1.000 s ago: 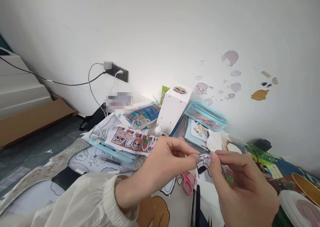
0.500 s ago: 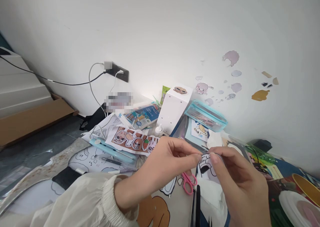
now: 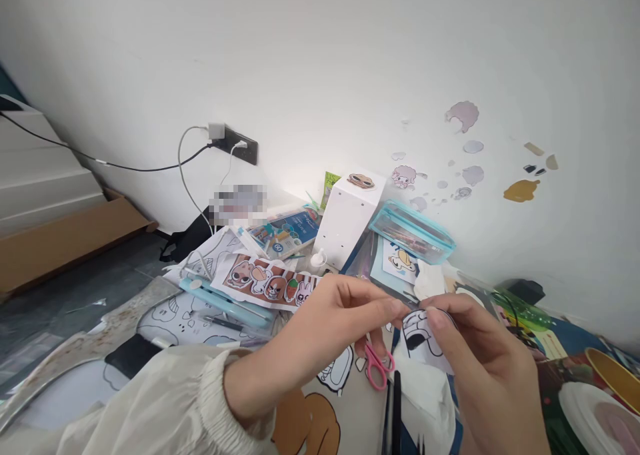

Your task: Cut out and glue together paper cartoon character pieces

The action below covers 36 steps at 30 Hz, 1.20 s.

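Fingertips of left hand and right hand pinch, apparently peeling, paper cutout between them.

Pink scissors lie near a white box

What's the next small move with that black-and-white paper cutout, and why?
Probably keep peeling: the left hand and right hand pinch the top edge of the small black-and-white paper cutout between fingertips, as if separating a layer. It is held in the air above the pink-handled scissors, so a slow pull apart with the right thumb steadying it seems best.
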Each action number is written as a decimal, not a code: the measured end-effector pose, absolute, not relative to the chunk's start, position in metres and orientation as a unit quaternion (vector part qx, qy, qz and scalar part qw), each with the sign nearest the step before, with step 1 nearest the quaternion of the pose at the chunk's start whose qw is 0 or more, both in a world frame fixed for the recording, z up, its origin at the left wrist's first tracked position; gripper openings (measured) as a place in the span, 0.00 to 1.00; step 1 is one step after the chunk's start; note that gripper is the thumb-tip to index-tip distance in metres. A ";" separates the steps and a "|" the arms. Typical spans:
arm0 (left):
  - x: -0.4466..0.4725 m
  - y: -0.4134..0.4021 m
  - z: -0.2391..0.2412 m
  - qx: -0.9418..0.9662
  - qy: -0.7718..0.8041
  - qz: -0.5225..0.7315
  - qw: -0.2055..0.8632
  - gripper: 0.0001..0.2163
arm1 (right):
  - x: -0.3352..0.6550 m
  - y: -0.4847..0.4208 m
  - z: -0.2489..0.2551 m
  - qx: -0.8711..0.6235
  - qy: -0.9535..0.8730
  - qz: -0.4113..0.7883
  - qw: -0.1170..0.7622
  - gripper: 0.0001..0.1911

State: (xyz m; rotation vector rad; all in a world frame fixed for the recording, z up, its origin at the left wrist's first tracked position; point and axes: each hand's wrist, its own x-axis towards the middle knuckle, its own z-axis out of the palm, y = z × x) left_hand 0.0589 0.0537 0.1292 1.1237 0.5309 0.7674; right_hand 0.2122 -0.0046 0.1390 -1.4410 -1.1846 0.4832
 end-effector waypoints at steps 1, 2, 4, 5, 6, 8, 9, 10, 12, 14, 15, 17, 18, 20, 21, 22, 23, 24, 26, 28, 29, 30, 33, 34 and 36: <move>0.059 0.054 0.129 0.523 0.246 0.348 0.738 0.12 | 0.213 -0.005 0.138 -0.616 -0.509 0.196 0.568 0.07; 0.059 0.055 0.129 0.532 0.252 0.346 0.731 0.11 | 0.214 -0.005 0.138 -0.615 -0.519 0.189 0.564 0.07; 0.060 0.056 0.128 0.548 0.265 0.344 0.715 0.10 | 0.215 -0.004 0.136 -0.610 -0.531 0.176 0.562 0.08; 0.060 0.056 0.127 0.554 0.273 0.343 0.708 0.10 | 0.215 -0.004 0.135 -0.608 -0.531 0.172 0.564 0.08; 0.060 0.056 0.127 0.561 0.280 0.342 0.700 0.10 | 0.215 -0.004 0.135 -0.607 -0.532 0.170 0.565 0.08; 0.061 0.054 0.126 0.579 0.292 0.343 0.679 0.10 | 0.216 -0.004 0.133 -0.601 -0.544 0.173 0.559 0.07; 0.061 0.053 0.126 0.591 0.297 0.348 0.665 0.09 | 0.216 -0.005 0.132 -0.598 -0.549 0.177 0.557 0.07; 0.062 0.051 0.127 0.602 0.303 0.357 0.647 0.07 | 0.217 -0.005 0.131 -0.593 -0.555 0.181 0.554 0.07; 0.063 0.047 0.128 0.621 0.311 0.382 0.610 0.04 | 0.217 -0.006 0.129 -0.582 -0.562 0.189 0.556 0.06; 0.063 0.043 0.130 0.635 0.311 0.407 0.578 0.03 | 0.217 -0.007 0.129 -0.580 -0.555 0.194 0.564 0.06; 0.063 0.041 0.130 0.642 0.309 0.416 0.565 0.02 | 0.216 -0.007 0.129 -0.580 -0.550 0.196 0.568 0.06; 0.063 0.039 0.132 0.660 0.305 0.431 0.535 0.01 | 0.215 -0.008 0.130 -0.581 -0.544 0.198 0.572 0.07; 0.063 0.038 0.132 0.670 0.305 0.437 0.517 0.01 | 0.214 -0.008 0.130 -0.580 -0.544 0.197 0.573 0.07; 0.062 0.037 0.133 0.693 0.308 0.445 0.477 0.02 | 0.214 -0.008 0.130 -0.580 -0.544 0.194 0.575 0.06; 0.061 0.036 0.133 0.705 0.309 0.449 0.454 0.03 | 0.214 -0.009 0.130 -0.580 -0.542 0.193 0.577 0.06; 0.060 0.036 0.132 0.717 0.309 0.456 0.428 0.03 | 0.214 -0.009 0.129 -0.578 -0.541 0.193 0.579 0.06; 0.059 0.035 0.132 0.728 0.309 0.464 0.399 0.04 | 0.215 -0.009 0.129 -0.574 -0.542 0.194 0.582 0.06; 0.058 0.035 0.132 0.736 0.312 0.475 0.368 0.04 | 0.215 -0.009 0.128 -0.570 -0.543 0.194 0.585 0.06; 0.057 0.034 0.131 0.747 0.320 0.489 0.317 0.04 | 0.214 -0.007 0.126 -0.557 -0.549 0.182 0.595 0.04; 0.055 0.035 0.132 0.751 0.335 0.484 0.299 0.04 | 0.211 -0.006 0.124 -0.546 -0.556 0.148 0.609 0.03; 0.054 0.035 0.132 0.752 0.342 0.478 0.300 0.03 | 0.209 -0.005 0.124 -0.539 -0.561 0.124 0.616 0.03; 0.054 0.035 0.133 0.752 0.347 0.471 0.303 0.03 | 0.206 -0.004 0.123 -0.533 -0.566 0.098 0.621 0.03; 0.053 0.037 0.134 0.754 0.352 0.459 0.311 0.02 | 0.197 -0.003 0.121 -0.515 -0.581 0.006 0.630 0.04; 0.052 0.038 0.135 0.755 0.350 0.458 0.312 0.02 | 0.195 -0.003 0.120 -0.509 -0.583 -0.028 0.633 0.05; 0.051 0.039 0.136 0.756 0.347 0.454 0.319 0.03 | 0.191 -0.003 0.117 -0.493 -0.589 -0.091 0.633 0.07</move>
